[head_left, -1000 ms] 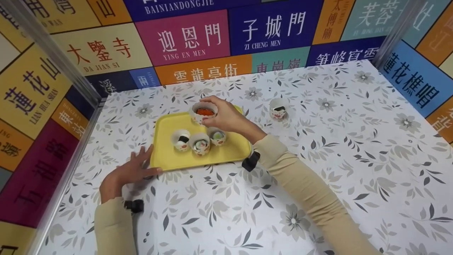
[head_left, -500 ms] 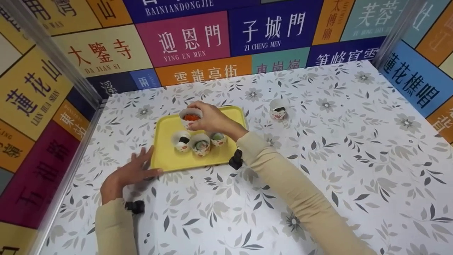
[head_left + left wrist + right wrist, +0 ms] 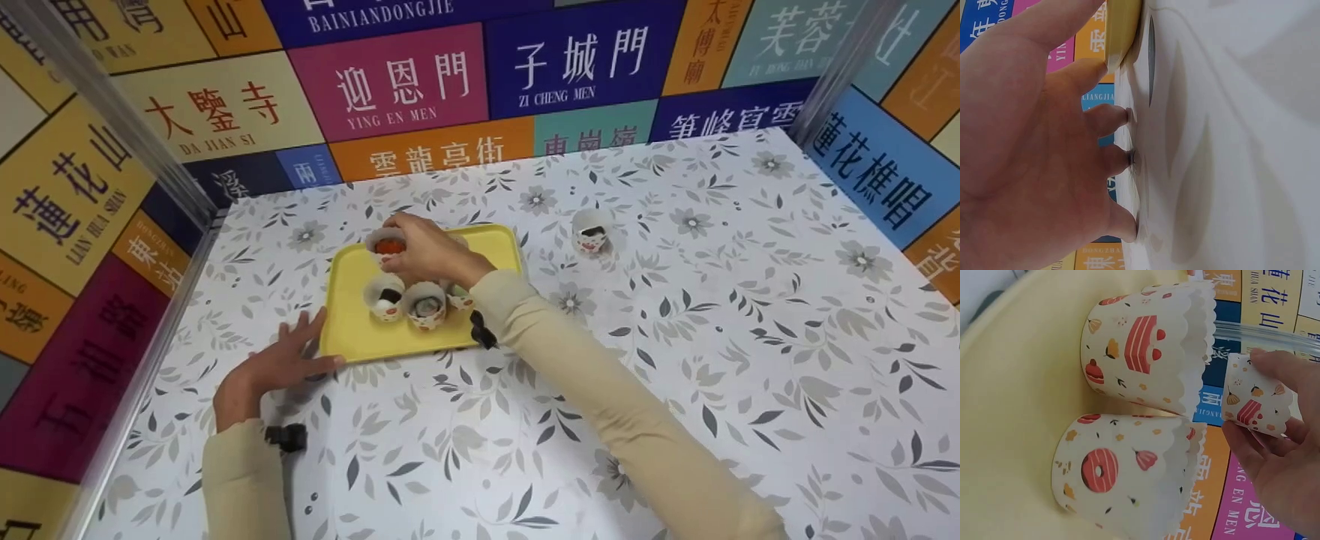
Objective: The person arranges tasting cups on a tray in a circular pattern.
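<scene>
My right hand [image 3: 431, 251] grips a small printed paper baking cup [image 3: 1255, 391] with orange roe-like food inside, above the back left of the yellow tray [image 3: 349, 337]. In the right wrist view, thumb and fingers of that hand [image 3: 1292, 464] wrap the cup's sides, and it stands higher than the cups on the tray. My left hand [image 3: 277, 361] rests at the tray's left end, fingers spread, thumb and forefinger at the rim. On the tray stand a cup with a black-banded white piece [image 3: 387, 309], a cup with a sushi roll [image 3: 427, 318] and another [image 3: 463, 301], partly behind my right wrist.
Right of the tray, another paper cup [image 3: 590, 234] with dark-topped food stands on the flower-patterned table [image 3: 712, 360]. Panels with Chinese lettering [image 3: 390, 86] form walls at the back and sides.
My right hand has carried the cup with orange food leftward over the tray, toward its back left corner. My left hand and the other cups have stayed in place.
</scene>
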Motion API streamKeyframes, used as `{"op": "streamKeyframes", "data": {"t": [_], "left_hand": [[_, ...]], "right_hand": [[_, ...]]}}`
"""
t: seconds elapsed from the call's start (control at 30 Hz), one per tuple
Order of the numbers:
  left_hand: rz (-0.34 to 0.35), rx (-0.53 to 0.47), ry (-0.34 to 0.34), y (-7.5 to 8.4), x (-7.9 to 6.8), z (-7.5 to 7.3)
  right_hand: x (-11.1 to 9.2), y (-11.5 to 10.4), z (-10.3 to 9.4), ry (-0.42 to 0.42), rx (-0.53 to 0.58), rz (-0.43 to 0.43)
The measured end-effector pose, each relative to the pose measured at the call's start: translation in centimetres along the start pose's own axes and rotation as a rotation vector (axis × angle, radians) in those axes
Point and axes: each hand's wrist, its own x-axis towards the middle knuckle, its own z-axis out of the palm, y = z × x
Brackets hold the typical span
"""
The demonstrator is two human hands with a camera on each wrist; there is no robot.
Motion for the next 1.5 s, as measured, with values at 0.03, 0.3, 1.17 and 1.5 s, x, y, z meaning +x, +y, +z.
{"op": "streamKeyframes", "data": {"t": [0.03, 0.3, 1.17, 1.5], "left_hand": [[-0.001, -0.002, 0.001, 0.0, 0.0, 0.0], [-0.006, -0.017, -0.004, 0.0, -0.1, 0.0], [0.016, -0.003, 0.006, -0.1, -0.2, 0.1], [0.023, -0.010, 0.004, -0.2, -0.2, 0.1]], "right_hand": [[0.2, -0.1, 0.2, 0.001, 0.007, 0.013], [1.4, -0.6, 1.5, 0.013, -0.024, 0.023], [2.1, -1.4, 3.8, 0.007, -0.083, 0.070], [2.0, -1.2, 3.7, -0.002, -0.075, 0.027]]}}
